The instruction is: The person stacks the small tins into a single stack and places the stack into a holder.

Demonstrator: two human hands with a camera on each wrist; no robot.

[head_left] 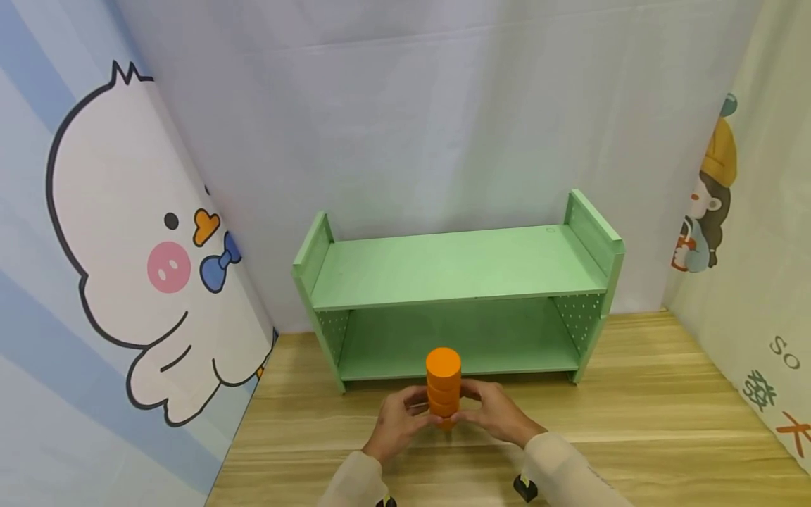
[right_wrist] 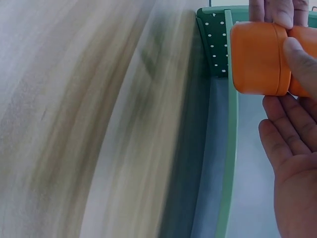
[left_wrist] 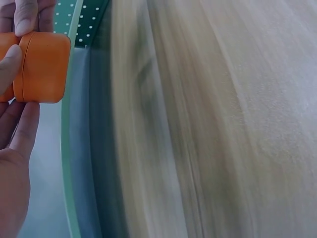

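Worktop (head_left: 671, 415) is lying below; left hand (head_left: 398, 425) and right hand (head_left: 498, 414) are gripping the stack (head_left: 443, 380); uneven squeezing would be splitting it.

The orange stack (head_left: 443, 387) looks like smooth plastic, softly sheened. The green shelf (head_left: 456, 267) appears smooth and matt, the tabletop (head_left: 665, 422) wood-grained, the backdrop (head_left: 412, 127) creased cloth.
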